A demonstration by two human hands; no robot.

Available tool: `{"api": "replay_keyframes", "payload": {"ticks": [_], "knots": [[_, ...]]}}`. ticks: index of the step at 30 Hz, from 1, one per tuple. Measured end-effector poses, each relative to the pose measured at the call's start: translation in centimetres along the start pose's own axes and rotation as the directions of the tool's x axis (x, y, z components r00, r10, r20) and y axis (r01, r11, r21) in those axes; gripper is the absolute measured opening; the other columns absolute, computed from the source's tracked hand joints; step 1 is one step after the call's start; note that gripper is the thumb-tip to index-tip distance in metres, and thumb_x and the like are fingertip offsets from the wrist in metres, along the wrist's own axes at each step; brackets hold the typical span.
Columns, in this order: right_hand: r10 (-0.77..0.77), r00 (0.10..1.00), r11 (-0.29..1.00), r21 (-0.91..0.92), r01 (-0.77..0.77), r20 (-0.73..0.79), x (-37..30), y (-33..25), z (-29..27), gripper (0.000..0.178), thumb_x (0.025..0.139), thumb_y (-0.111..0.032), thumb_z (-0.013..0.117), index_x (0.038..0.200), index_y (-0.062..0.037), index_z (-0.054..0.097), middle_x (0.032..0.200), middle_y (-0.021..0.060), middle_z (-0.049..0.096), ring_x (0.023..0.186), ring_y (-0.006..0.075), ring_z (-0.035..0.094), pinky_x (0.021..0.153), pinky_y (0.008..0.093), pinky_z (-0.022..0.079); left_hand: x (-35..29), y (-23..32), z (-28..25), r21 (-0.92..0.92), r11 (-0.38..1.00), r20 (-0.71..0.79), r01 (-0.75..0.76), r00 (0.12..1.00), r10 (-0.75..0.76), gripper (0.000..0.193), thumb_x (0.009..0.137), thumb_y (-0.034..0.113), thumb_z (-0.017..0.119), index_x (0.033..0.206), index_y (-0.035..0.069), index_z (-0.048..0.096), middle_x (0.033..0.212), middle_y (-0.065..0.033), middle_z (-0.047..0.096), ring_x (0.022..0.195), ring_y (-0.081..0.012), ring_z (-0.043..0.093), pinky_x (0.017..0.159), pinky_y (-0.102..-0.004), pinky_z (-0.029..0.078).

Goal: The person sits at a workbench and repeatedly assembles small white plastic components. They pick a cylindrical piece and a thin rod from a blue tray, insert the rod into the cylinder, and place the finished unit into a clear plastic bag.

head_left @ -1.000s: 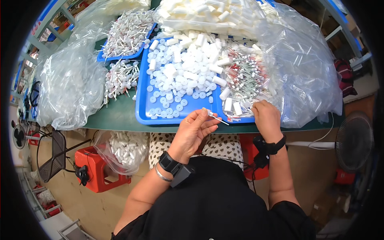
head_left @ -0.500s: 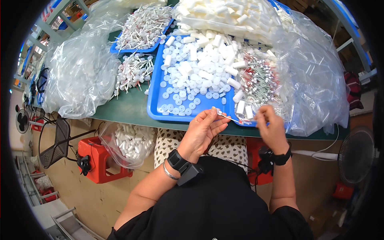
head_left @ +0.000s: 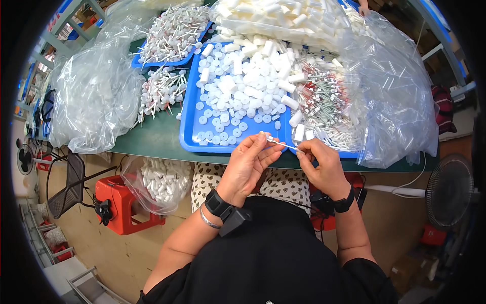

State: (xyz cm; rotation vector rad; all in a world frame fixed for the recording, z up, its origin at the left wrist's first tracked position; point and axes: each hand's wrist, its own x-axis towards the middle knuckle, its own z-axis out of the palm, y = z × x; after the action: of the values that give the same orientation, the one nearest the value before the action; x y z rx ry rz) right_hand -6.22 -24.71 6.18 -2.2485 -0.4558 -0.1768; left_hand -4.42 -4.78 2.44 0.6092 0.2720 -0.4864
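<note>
Green tbl (head_left: 154, 136), wht rod (head_left: 287, 146) pinched btwn L hand (head_left: 247, 167), R hand (head_left: 323, 166)

The head view looks from the person's own head, steeply down and a little forward, past the black shirt (head_left: 263, 253) to the left hand (head_left: 247, 164) and right hand (head_left: 324, 169), within arm's reach near the middle. Its wide fisheye takes in the table (head_left: 154, 139) ahead and floor (head_left: 121, 258) at either side, rounded off by black corners.
</note>
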Motion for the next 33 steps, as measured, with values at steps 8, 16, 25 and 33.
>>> {"api": "replay_keyframes", "payload": {"ticks": [8, 16, 25, 33], "knots": [[0.009, 0.999, 0.992, 0.128, -0.004, -0.040, -0.2, 0.3, 1.5, 0.008, 0.090, -0.005, 0.061, 0.094, 0.0004, 0.058, 0.074, 0.0092, 0.061, 0.056, 0.0180, 0.059, 0.052, 0.0299, 0.047, -0.1, -0.6, 0.1, 0.088, 0.995, 0.036, 0.035, 0.999, -0.039, 0.024, 0.096, 0.021, 0.060, 0.111, 0.002, 0.059, 0.104, -0.0109, 0.066, 0.101, -0.0205, 0.065, 0.088, -0.0309, 0.054], [0.342, 0.814, 0.498, 0.644, -0.580, 0.469, 0.8, -0.4, 1.2, 0.030, 0.103, -0.027, 0.047, 0.100, 0.0006, 0.057, 0.076, 0.0060, 0.065, 0.059, 0.0071, 0.061, 0.053, 0.0198, 0.047, -0.7, 0.9, 0.3, 0.354, 0.935, 0.060, -0.029, 0.998, 0.008, 0.023, 0.095, 0.014, 0.061, 0.112, -0.001, 0.061, 0.104, -0.0077, 0.065, 0.097, -0.0163, 0.063, 0.085, -0.0308, 0.053], [-0.045, 0.995, 0.880, -0.475, -0.004, -0.091, 4.9, 4.9, -0.9, 0.007, 0.084, -0.007, 0.059, 0.089, -0.0064, 0.065, 0.086, 0.0110, 0.060, 0.074, 0.0320, 0.064, 0.063, 0.0416, 0.052, 2.8, 16.0, -6.4, 0.821, 0.298, -0.047, -0.487, 0.463, 0.885, 0.054, 0.091, 0.022, 0.068, 0.133, -0.006, 0.047, 0.118, -0.0091, 0.059, 0.100, -0.0157, 0.057, 0.087, -0.0279, 0.046], [-0.086, 0.992, 0.787, -0.604, 0.124, 0.092, 6.8, 6.6, -0.3, 0.007, 0.084, -0.009, 0.061, 0.088, -0.0045, 0.064, 0.086, 0.0127, 0.059, 0.073, 0.0338, 0.063, 0.065, 0.0427, 0.051, 2.8, 6.9, -3.5, 0.865, -0.312, 0.495, -0.393, 0.774, 0.395, 0.029, 0.079, 0.010, 0.074, 0.106, 0.004, 0.066, 0.100, -0.0108, 0.065, 0.092, -0.0234, 0.062, 0.078, -0.0317, 0.049]]}}
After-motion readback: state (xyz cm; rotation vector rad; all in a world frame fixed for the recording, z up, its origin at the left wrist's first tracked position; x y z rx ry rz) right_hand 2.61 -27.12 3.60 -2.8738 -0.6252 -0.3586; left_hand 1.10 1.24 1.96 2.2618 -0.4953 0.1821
